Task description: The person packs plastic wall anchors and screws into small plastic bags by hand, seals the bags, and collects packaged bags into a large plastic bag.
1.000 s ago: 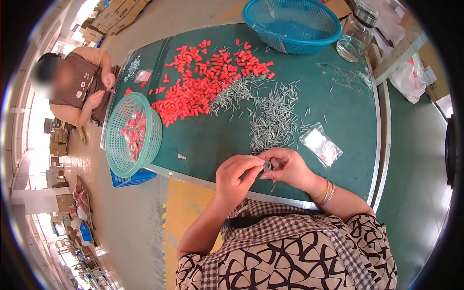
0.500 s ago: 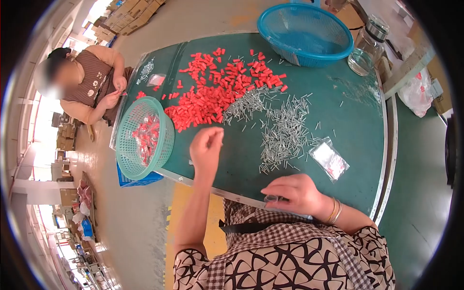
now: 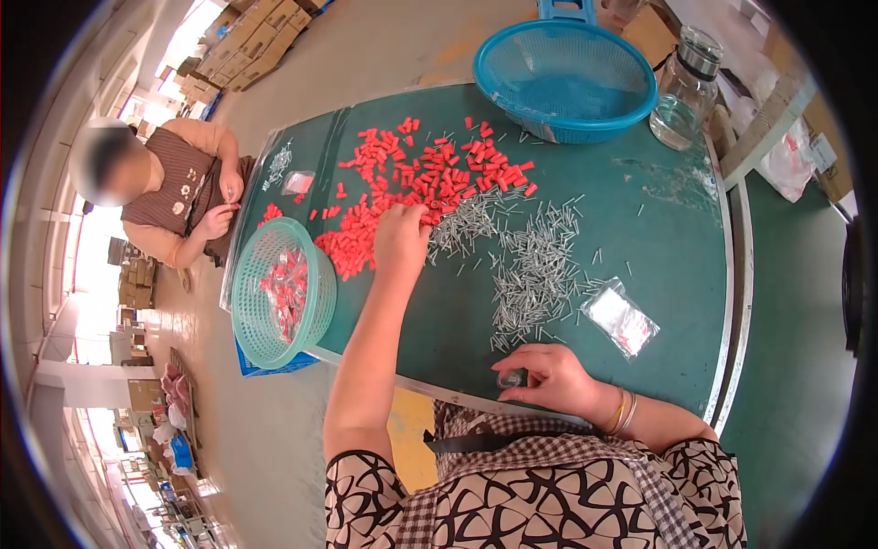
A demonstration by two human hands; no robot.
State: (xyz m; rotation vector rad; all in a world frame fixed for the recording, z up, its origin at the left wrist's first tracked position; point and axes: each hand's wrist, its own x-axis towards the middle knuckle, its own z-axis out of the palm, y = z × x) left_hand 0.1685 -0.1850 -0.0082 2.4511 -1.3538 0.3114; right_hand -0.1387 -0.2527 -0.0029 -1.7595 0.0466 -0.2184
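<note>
My left hand (image 3: 401, 240) reaches into the near side of a heap of red plastic plugs (image 3: 352, 240), its fingers bent and closed at the tips around a red plug (image 3: 430, 219). To the right of that heap lies a spread of silver screws (image 3: 535, 274). Near the front edge of the green table, my right hand (image 3: 556, 380) curls around a small clear plastic bag (image 3: 512, 377), held between thumb and fingers. What the bag contains is too small to tell. A flat stack of clear bags (image 3: 620, 317) lies just beyond my right hand.
A pale green basket (image 3: 322, 306) holding filled packets stands at the table's left corner. A blue basket (image 3: 567, 128) and a glass jug (image 3: 681, 101) are at the far side. Across the left end, a co-worker (image 3: 183, 174) handles small pieces near another little screw pile (image 3: 279, 165).
My left hand has moved forward from above the table into the red plugs. My right hand has stayed near the edge with the bag, which shows more now. The view has shifted slightly.
</note>
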